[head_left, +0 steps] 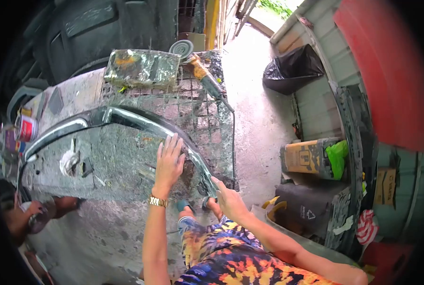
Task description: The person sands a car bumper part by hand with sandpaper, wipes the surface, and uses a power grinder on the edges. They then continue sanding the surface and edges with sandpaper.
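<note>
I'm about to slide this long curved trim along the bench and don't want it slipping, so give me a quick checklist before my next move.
1. Left hand flat on the curved trim: ok.
2. Right hand closed around the trim's near end: ok.
3. Trim's far end supported by the table: cannot tell, as it lies right at the edge.
4. Angle grinder lying apart from the trim: ok.
5. Another person's hand close below the trim's far end: not ok.
</note>
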